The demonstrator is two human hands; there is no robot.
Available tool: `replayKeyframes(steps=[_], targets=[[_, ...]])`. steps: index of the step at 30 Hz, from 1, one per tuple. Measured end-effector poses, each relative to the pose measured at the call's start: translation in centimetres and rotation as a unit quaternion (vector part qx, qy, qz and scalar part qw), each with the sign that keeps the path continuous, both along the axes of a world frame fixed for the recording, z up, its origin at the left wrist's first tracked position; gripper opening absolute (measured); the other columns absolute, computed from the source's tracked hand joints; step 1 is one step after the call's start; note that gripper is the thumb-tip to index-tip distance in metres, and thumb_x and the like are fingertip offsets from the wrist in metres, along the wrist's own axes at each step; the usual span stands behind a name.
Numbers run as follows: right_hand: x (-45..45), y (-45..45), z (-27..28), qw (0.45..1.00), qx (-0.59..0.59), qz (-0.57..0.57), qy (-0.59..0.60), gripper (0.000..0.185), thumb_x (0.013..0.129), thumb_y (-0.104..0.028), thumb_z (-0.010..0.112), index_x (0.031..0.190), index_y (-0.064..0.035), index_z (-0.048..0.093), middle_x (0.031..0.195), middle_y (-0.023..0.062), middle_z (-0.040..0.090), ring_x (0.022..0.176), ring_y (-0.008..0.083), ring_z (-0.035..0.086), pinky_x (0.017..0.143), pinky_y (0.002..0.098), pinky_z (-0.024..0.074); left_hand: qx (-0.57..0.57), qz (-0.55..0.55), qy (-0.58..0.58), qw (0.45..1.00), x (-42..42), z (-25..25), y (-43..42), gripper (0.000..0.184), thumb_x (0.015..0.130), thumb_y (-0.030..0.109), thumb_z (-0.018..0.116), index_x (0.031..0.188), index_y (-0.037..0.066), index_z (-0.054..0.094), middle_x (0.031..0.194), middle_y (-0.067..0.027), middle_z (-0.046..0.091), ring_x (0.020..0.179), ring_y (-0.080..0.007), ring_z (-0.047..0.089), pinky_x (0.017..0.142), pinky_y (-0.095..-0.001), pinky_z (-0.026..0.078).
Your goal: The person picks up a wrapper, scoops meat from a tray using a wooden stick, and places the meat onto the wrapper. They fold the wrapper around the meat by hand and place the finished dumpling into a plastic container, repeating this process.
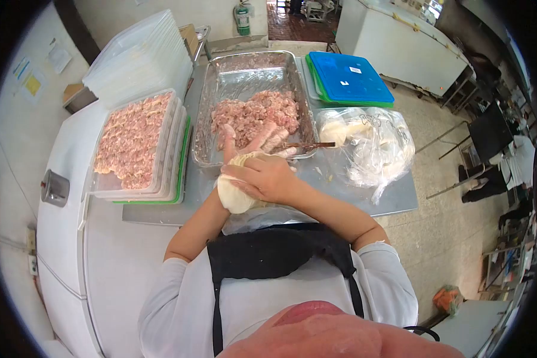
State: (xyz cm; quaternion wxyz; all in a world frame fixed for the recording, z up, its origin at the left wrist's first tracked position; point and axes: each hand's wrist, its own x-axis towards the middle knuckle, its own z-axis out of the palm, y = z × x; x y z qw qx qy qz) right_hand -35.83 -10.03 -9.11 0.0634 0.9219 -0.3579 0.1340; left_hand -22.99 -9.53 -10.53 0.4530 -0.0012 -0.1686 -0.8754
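Note:
My left hand (259, 138) stretches forward over the near edge of a metal tray (200, 128), its fingers spread and smeared with bits of meat. In the tray lies a mound of ground meat (259, 110). Across my left palm and wrist lies pale, thin, round dough, seemingly dough wrappers (235, 196). My right hand (271, 178) rests on top with its fingers curled over the dough; how many wrappers there are I cannot tell. Beside my left fingertips, a narrow brown stick (316, 144) lies across the tray's right rim.
At left, stacked plastic boxes (167, 152) hold rows of filled pieces; stacked clear containers (140, 65) stand behind. A clear bag of pale dough (379, 143) lies at right, below blue and green lids (352, 77). A metal cup (55, 188) sits far left. Another person's sleeve (522, 158) shows far right.

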Motion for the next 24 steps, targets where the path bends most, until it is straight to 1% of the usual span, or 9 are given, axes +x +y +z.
replayKeyframes(steps=[2,5,11,13,15,19,21,22,24], targets=[[-0.8,-1.9,-2.0,0.958,0.056,0.097,-0.266,0.033,0.082,-0.029,0.061,0.112,-0.0172,0.066,0.091,0.0122,0.071,0.078,0.0312,0.069,0.067,0.0427,0.0535,0.014,0.033,-0.055,0.998,0.3,-2.1,-0.8,0.104,0.080,0.086,0.025,0.152,0.012,0.019,0.151,-0.0196,0.031,0.134,-0.0411,0.038,0.111,-0.0575,0.028],[-3.2,-5.6,0.5,0.969,0.088,-0.005,-0.232,0.033,0.082,-0.027,0.065,0.113,-0.0146,0.065,0.088,0.0120,0.070,0.077,0.0349,0.066,0.064,0.0441,0.0514,-0.012,0.012,-0.060,0.998,0.3,0.4,1.0,0.103,0.081,0.085,0.027,0.152,0.012,0.017,0.152,-0.0199,0.029,0.133,-0.0423,0.038,0.110,-0.0592,0.027],[0.6,-1.3,-1.3,0.965,0.002,0.101,-0.240,0.033,0.082,-0.028,0.066,0.112,-0.0155,0.066,0.084,0.0111,0.069,0.073,0.0325,0.067,0.062,0.0424,0.0513,0.023,0.001,-0.073,0.997,1.2,-1.2,0.5,0.095,0.083,0.081,0.028,0.147,0.012,0.033,0.142,-0.0172,0.046,0.130,-0.0351,0.043,0.109,-0.0527,0.034],[0.2,-2.4,-1.7,0.969,0.015,0.128,-0.212,0.033,0.081,-0.028,0.067,0.111,-0.0146,0.066,0.081,0.0102,0.069,0.072,0.0310,0.067,0.062,0.0417,0.0513,0.118,0.138,-0.086,0.980,1.0,-3.5,-0.2,0.095,0.084,0.081,0.028,0.149,0.011,0.029,0.150,-0.0170,0.036,0.136,-0.0359,0.037,0.110,-0.0580,0.029],[-1.6,-6.4,-1.5,0.983,0.132,-0.051,-0.116,0.041,0.082,-0.032,0.069,0.119,-0.0166,0.064,0.092,0.0122,0.070,0.078,0.0323,0.068,0.066,0.0422,0.0527,0.119,0.108,-0.055,0.985,1.3,-0.9,1.7,0.092,0.085,0.078,0.031,0.147,0.010,0.033,0.148,-0.0166,0.038,0.134,-0.0350,0.039,0.109,-0.0567,0.031],[1.8,-0.3,0.0,0.978,0.006,0.068,-0.198,0.037,0.087,-0.034,0.063,0.120,-0.0170,0.063,0.090,0.0134,0.069,0.076,0.0328,0.067,0.066,0.0436,0.0521,0.153,0.112,0.011,0.982,1.8,-1.8,0.9,0.089,0.085,0.079,0.032,0.143,0.011,0.039,0.142,-0.0167,0.045,0.128,-0.0344,0.045,0.106,-0.0531,0.037],[2.9,0.8,-0.4,0.978,0.009,0.128,-0.165,0.038,0.089,-0.034,0.061,0.123,-0.0168,0.062,0.090,0.0150,0.069,0.079,0.0332,0.067,0.069,0.0444,0.0522,-0.164,-0.067,0.258,0.950,2.8,-1.3,1.5,0.094,0.085,0.080,0.030,0.146,0.009,0.033,0.142,-0.0197,0.044,0.129,-0.0351,0.044,0.107,-0.0522,0.036],[2.7,-1.0,-1.3,0.967,0.072,0.074,-0.231,0.038,0.087,-0.037,0.061,0.119,-0.0152,0.061,0.083,0.0145,0.068,0.071,0.0339,0.066,0.061,0.0461,0.0508,-0.003,0.034,-0.037,0.999,3.2,-2.6,-0.5,0.098,0.085,0.080,0.027,0.148,0.005,0.027,0.143,-0.0218,0.042,0.130,-0.0336,0.043,0.108,-0.0515,0.033],[0.4,-4.0,-0.7,0.981,0.072,-0.001,-0.181,0.038,0.087,-0.037,0.061,0.118,-0.0158,0.061,0.081,0.0149,0.068,0.071,0.0344,0.066,0.061,0.0470,0.0508,0.011,0.072,-0.068,0.995,4.4,-2.1,0.7,0.098,0.085,0.080,0.027,0.147,0.004,0.029,0.145,-0.0213,0.040,0.131,-0.0349,0.042,0.109,-0.0515,0.032]])
